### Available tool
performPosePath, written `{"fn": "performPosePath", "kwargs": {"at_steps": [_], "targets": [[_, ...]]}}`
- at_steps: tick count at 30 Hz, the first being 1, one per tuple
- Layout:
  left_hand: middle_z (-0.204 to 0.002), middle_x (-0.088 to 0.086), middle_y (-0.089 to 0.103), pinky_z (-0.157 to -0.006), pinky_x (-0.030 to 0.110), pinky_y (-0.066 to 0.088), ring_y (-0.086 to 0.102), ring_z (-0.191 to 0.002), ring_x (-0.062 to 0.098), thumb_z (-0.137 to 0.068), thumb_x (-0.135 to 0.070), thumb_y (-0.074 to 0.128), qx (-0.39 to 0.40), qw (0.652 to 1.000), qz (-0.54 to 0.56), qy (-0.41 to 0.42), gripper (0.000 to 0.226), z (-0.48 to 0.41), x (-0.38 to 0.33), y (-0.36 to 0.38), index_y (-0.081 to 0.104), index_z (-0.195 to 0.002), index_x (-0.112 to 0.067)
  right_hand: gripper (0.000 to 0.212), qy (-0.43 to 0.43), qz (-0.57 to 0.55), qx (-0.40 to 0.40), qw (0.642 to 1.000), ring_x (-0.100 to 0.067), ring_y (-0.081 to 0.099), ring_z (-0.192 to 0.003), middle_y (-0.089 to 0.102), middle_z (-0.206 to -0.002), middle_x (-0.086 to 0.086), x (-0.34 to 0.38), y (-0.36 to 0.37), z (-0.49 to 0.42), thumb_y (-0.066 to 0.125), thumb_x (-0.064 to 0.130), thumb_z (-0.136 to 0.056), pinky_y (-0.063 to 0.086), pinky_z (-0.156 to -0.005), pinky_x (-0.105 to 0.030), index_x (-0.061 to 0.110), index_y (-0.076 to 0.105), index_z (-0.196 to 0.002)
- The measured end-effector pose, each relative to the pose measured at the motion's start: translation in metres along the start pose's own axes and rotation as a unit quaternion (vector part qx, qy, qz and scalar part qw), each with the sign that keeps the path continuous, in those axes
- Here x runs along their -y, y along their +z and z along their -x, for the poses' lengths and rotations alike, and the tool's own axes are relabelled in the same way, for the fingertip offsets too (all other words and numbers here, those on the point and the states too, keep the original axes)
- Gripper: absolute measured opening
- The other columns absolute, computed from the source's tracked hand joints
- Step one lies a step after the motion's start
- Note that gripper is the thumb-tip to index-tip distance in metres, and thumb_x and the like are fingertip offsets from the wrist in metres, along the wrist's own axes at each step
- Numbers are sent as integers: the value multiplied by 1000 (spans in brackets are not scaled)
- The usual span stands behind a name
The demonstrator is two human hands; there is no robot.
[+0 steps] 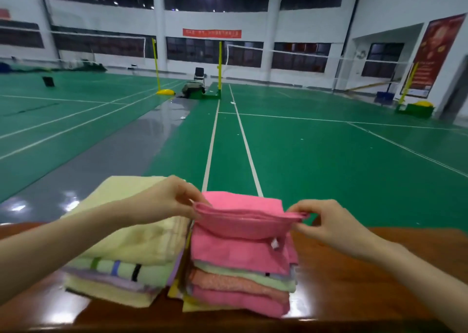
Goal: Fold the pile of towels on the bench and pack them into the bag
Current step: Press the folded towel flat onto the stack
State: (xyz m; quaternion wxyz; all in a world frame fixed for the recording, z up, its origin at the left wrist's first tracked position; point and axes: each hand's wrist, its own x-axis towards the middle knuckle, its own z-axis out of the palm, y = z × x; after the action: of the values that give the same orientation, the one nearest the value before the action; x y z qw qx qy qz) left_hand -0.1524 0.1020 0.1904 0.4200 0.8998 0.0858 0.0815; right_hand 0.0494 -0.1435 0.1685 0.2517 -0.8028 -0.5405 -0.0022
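On the bench (pixel 354 282) sat two towel stacks, touching: a yellow-topped stack (pixel 131 244) toward the bench's left and a pink-topped stack (pixel 240 282) at its middle. Above the middle one, the left hand (pixel 167 198) and right hand (pixel 326 221) each pinched an end of a folded pink towel (pixel 243 221), thumb against fingertips. This was likely to keep its layers aligned for laying it squarely on top. No bag showed on the bench, and green court floor (pixel 329 155) stretched beyond it.

Pink towel (pixel 243 221) half-folded, lifted atop right folded stack (pixel 240 284); yellow-topped stack (pixel 121 256) just left, on bench (pixel 354 282).
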Motion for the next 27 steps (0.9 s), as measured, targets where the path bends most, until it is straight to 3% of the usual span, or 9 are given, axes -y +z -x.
{"fn": "performPosePath", "kwargs": {"at_steps": [3,5,7,10,12,14,17,20,27], "targets": [[-120,-11,63,-103,18,38,55,-112,-1,-85,-14,66,154,968,-196,-14,27,20,8,25,68,-111,-21,33,-16,141,152,978,6,50,-105,57,-117,25,5,22,29,54,45,-81,45,-91,-27,35,59,-113],[-127,-16,55,-102,13,33,47,-118,0,-89,-27,59,196,925,-324,-9,30,21,1,32,63,-118,-27,53,-32,149,226,962,12,36,-117,42,-129,34,11,23,37,43,61,-73,39,-99,-23,42,52,-122],[-115,-10,66,-90,22,46,58,-104,11,-88,-41,52,148,903,-403,-9,32,12,-9,37,68,-112,-26,65,-14,103,214,971,11,37,-114,45,-125,35,15,19,34,32,68,-62,37,-100,-22,44,56,-117],[-112,0,68,-89,33,49,61,-102,20,-94,-39,41,11,918,-395,-23,37,-20,-11,53,68,-109,-20,79,29,0,109,994,2,41,-114,50,-122,29,12,28,13,27,86,-65,32,-103,-25,36,62,-115],[-130,6,55,-99,38,41,51,-117,29,-99,-33,31,-50,922,-384,-28,39,-46,-8,69,56,-125,-17,54,54,-31,45,997,-8,34,-129,43,-139,16,13,45,-11,34,62,-89,22,-111,-28,30,57,-126],[-150,11,31,-110,43,27,33,-134,35,-102,-34,23,-54,920,-382,-64,46,-67,1,85,33,-144,-19,40,86,-36,24,995,-16,17,-142,25,-152,8,18,65,-34,32,36,-100,8,-117,-34,27,44,-137],[-159,6,5,-118,45,4,4,-145,34,-101,-42,16,-53,920,-367,-126,51,-84,30,103,12,-150,-27,46,180,-17,61,982,-22,-5,-146,-1,-158,9,19,96,-50,21,39,-102,3,-115,-52,32,21,-147],[-159,-2,3,-118,43,-2,0,-146,28,-101,-44,13,-77,923,-349,-141,50,-84,57,114,9,-150,-33,48,213,-4,64,975,-22,-8,-145,-5,-157,13,13,122,-47,17,42,-101,5,-115,-53,36,12,-148],[-158,-6,8,-118,42,0,4,-146,23,-101,-44,13,-95,932,-319,-140,48,-90,65,115,12,-149,-37,47,210,-6,49,977,-22,-7,-145,-3,-157,14,9,126,-49,16,42,-101,8,-117,-47,37,13,-148]]}}
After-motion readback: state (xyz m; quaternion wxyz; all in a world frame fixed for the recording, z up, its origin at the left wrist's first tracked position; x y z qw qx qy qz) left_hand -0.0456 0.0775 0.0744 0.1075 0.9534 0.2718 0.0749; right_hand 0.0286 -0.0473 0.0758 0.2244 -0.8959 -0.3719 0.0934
